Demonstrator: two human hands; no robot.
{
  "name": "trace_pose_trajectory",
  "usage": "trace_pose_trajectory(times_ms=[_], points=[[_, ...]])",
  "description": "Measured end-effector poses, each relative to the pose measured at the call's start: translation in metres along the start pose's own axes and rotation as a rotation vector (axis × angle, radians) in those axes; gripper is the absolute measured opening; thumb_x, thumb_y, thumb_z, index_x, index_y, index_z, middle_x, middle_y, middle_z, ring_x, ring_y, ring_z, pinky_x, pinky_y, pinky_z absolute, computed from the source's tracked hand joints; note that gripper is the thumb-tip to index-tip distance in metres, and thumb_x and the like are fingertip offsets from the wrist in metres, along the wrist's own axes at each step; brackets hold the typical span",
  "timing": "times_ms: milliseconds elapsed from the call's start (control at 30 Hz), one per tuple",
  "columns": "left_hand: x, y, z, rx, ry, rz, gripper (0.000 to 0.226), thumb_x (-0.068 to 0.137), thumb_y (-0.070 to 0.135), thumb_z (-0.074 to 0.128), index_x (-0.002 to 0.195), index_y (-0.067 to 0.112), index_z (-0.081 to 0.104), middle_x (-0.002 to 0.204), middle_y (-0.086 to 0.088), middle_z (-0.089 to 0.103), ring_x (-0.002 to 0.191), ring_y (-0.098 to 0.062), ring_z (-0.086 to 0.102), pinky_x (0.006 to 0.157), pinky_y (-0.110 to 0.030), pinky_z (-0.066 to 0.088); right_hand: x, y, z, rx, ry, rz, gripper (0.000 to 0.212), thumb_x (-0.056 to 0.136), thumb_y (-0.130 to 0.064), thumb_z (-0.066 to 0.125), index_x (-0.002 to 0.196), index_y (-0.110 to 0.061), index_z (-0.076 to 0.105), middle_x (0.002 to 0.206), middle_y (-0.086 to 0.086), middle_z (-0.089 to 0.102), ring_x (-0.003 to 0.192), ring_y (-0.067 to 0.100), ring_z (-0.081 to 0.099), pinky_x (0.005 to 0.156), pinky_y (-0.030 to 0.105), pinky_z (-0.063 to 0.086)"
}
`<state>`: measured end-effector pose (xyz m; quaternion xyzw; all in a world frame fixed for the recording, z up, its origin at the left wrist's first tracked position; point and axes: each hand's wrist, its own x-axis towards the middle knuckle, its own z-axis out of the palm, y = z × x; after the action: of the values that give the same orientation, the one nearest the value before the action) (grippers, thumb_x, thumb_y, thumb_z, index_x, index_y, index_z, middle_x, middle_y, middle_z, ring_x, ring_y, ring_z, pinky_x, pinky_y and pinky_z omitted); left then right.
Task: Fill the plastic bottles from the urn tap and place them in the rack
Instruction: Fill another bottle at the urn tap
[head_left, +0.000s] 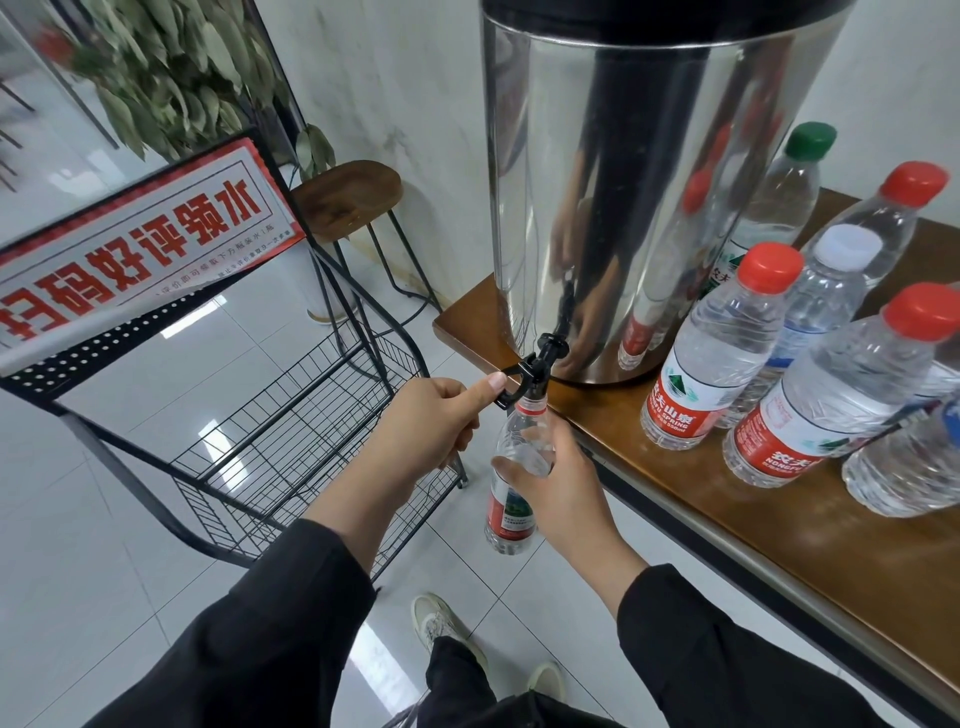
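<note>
Right hand (558, 480) first: we keep its fingers wrapped around the shoulder of the bottle (514, 478), holding it below the front edge of the table (779, 525), out over the floor, with its open neck directly under the tap (540, 358). Left hand (434, 421) works the tap: thumb laid on the black lever, remaining fingers curled beneath it.

Procedure for a clean fill, as we judge it:

1. Hold the bottle upright and keep the neck close under the spout, so the stream cannot miss.
2. Move the lever gradually; a narrow neck will likely splash under full flow.
3. Grip lightly. Thin plastic will probably buckle and push water out if squeezed.
4. Watch the level through the clear wall; we cannot tell from here how full it is.
5. Release the lever before lowering the bottle.

The urn (613, 197) stands at the table's front left corner. Capped bottles (717, 348) stand in a group to its right on the tabletop. The wire rack (291, 441) stands on the floor to the left of the table, and no bottles are visible in it.
</note>
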<state>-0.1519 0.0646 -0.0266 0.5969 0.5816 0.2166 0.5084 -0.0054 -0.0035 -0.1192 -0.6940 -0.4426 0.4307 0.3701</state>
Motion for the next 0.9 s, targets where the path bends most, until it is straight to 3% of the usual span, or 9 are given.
trace_pose_trajectory(times_ms=[267, 600, 733, 900], points=[[-0.0001, 0.0003, 0.0002, 0.008, 0.002, -0.004, 0.059, 0.084, 0.069, 0.064, 0.064, 0.013, 0.059, 0.054, -0.002, 0.056, 0.046, -0.013, 0.043, 0.048, -0.024, 0.04, -0.0003, 0.0, 0.0005, 0.002, 0.001, -0.008, 0.087, 0.073, -0.063, 0.071, 0.146, -0.042, 0.03, 0.142, -0.015, 0.052, 0.132, 0.016, 0.05, 0.098, 0.043, 0.051], [0.0012, -0.0007, -0.0003, -0.021, -0.003, -0.005, 0.06, 0.079, 0.071, 0.065, 0.066, 0.012, 0.06, 0.055, -0.003, 0.056, 0.049, -0.016, 0.043, 0.047, -0.024, 0.038, 0.0015, 0.0027, 0.002, -0.013, 0.016, -0.006, 0.085, 0.077, -0.055, 0.076, 0.147, -0.041, 0.029, 0.141, -0.016, 0.051, 0.132, 0.016, 0.049, 0.099, 0.043, 0.051], [0.0008, -0.0004, -0.0002, -0.011, -0.004, 0.002, 0.063, 0.073, 0.075, 0.063, 0.065, 0.013, 0.06, 0.055, -0.003, 0.056, 0.047, -0.014, 0.043, 0.048, -0.024, 0.039, 0.0017, 0.0029, 0.002, 0.0, 0.013, -0.007, 0.081, 0.078, -0.054, 0.075, 0.144, -0.043, 0.031, 0.131, -0.025, 0.049, 0.131, 0.015, 0.05, 0.099, 0.043, 0.051], [0.002, -0.002, 0.0001, -0.013, 0.002, 0.01, 0.06, 0.079, 0.07, 0.064, 0.064, 0.013, 0.06, 0.055, -0.003, 0.056, 0.046, -0.013, 0.043, 0.048, -0.024, 0.038, 0.0024, 0.0042, 0.0026, 0.001, 0.019, -0.013, 0.083, 0.077, -0.056, 0.075, 0.145, -0.042, 0.03, 0.141, -0.017, 0.051, 0.132, 0.016, 0.049, 0.099, 0.043, 0.051]])
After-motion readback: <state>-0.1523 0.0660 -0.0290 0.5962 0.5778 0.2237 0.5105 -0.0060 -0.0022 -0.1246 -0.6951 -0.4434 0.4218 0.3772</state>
